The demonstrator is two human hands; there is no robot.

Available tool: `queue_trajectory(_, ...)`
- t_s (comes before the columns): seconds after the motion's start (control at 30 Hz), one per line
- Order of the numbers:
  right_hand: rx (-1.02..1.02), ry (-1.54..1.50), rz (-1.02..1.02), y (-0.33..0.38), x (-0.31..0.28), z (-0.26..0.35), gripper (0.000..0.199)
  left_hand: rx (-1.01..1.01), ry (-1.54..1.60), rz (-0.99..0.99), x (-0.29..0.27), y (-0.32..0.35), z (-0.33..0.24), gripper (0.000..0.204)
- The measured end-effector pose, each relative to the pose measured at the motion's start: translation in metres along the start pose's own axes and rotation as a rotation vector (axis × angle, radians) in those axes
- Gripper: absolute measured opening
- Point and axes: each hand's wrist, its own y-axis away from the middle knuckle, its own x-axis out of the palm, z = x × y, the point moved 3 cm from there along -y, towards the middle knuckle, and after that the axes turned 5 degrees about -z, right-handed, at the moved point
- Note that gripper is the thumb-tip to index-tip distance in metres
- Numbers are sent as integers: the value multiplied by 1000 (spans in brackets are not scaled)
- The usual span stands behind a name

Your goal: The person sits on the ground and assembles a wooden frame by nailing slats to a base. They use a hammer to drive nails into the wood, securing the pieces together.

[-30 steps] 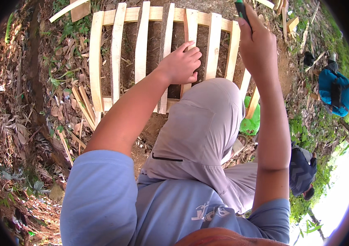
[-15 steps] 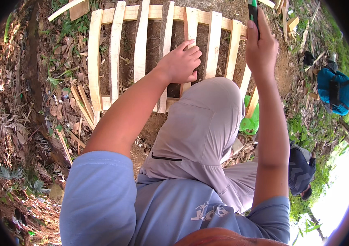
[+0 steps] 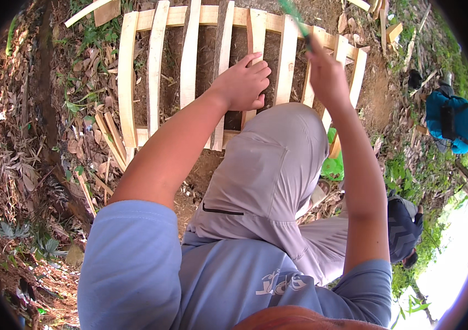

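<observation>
The slatted wooden frame (image 3: 190, 66) is lying flat on the bare earth ahead of the person's bent knee (image 3: 278, 148), its pale slats running away from the person and its two cross rails running left to right. Every place below is being given against this frame.

The left hand (image 3: 242, 82) is resting on the frame's middle, fingers curled together and pressing down on one slat (image 3: 255, 38) just past the knee; it is not wrapped round anything, only bearing on the wood. The right hand (image 3: 326, 77) is hovering above the frame's right part, raised off the slats and closed round the green handle of a tool (image 3: 294, 16), which is slanting up and to the left over the far rail. The tool's head is running out of the picture, so its kind cannot be told.

So the held-down slat is lying to the left of the right hand and below it, its long axis pointing away from the person, and the left hand is by far the nearer one.

A blue bag (image 3: 448, 121) is sitting well to the right of the frame, among the weeds.
</observation>
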Motion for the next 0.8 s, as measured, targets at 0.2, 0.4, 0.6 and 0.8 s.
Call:
queue_trajectory(0.2, -25, 28, 76, -20, -21, 25, 40, -18, -8, -31, 3, 5, 2, 30)
queue_trajectory(0.4, -7, 29, -29, -8, -3, 11, 40, 3, -27, -1, 0, 0, -1, 29)
queue_trajectory(0.6, -33, 20, 107, -17, -15, 30, 40, -20, -8, -19, 2, 3, 2, 29)
queue_trajectory(0.8, -58, 39, -30, -5, 1, 8, 42, -2, -35, 4, 2, 0, 1, 29)
